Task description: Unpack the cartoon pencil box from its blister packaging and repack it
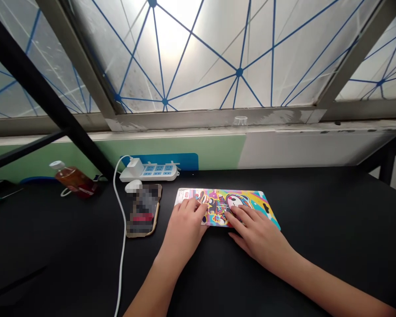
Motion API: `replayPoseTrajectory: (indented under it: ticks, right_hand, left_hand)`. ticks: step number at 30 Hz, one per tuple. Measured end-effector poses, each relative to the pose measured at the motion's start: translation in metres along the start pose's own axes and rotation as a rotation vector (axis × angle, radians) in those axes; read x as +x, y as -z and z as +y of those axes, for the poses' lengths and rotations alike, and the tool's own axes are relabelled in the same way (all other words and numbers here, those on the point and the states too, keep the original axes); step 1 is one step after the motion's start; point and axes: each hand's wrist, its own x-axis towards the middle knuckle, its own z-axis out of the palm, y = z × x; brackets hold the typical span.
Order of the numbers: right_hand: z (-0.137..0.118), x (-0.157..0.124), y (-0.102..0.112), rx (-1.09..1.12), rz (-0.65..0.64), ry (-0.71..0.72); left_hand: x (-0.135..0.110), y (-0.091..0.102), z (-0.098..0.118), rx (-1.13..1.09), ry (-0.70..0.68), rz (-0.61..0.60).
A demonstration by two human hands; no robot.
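A flat, brightly coloured cartoon-printed card or box (251, 198) lies on the black table (333, 220) in front of me. My left hand (186, 224) rests on its left part with the fingers stretched flat on the print. My right hand (255, 233) lies on its middle and lower edge, fingers spread and flat. Neither hand grips anything.
A phone (143, 211) lies left of the card, with a white cable (122, 237) running past it to a power strip (150, 171) by the wall. A bottle of orange drink (74, 178) lies at the far left. A clear cup (240, 121) stands on the window ledge.
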Motion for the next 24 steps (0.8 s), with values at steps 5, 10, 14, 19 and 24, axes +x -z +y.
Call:
replayPoseTrajectory:
  ticks: [5,10,14,19,24]
  right_hand:
    - [0.019,0.012,0.007,0.179,-0.089,-0.117]
    - [0.048,0.039,0.000,0.314,-0.324,-0.226]
    - [0.060,0.058,-0.010,0.442,-0.455,-0.236]
    - [0.063,0.064,-0.014,0.454,-0.348,-0.222]
    - [0.046,0.054,0.010,0.138,-0.028,-0.046]
  left_hand:
    - [0.002,-0.007,-0.001,0.007,0.053,-0.042]
    - [0.002,-0.014,0.002,0.035,0.108,-0.141]
    - [-0.001,-0.013,0.001,0.029,0.117,-0.114]
    - [-0.001,-0.009,0.001,0.057,0.148,-0.018]
    - [-0.001,0.008,0.004,0.080,0.154,0.189]
